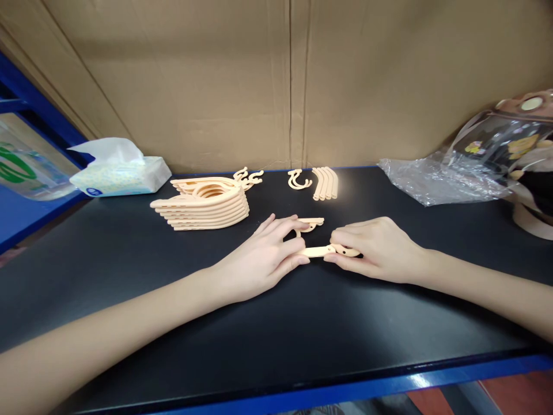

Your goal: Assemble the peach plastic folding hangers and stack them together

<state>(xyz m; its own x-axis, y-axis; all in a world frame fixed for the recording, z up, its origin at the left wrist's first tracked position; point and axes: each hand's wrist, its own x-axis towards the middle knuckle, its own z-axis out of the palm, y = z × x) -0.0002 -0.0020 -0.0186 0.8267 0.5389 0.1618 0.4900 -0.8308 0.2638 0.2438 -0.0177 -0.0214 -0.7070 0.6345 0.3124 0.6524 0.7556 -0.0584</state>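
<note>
Hanger piece [317, 252] bridges left hand [263, 253] and right hand [380, 251].

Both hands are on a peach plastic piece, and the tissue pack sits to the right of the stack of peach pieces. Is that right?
Not quite: the head view shows the tissue pack left of the stack of peach pieces. The left hand and right hand are indeed on a peach plastic piece.
</note>
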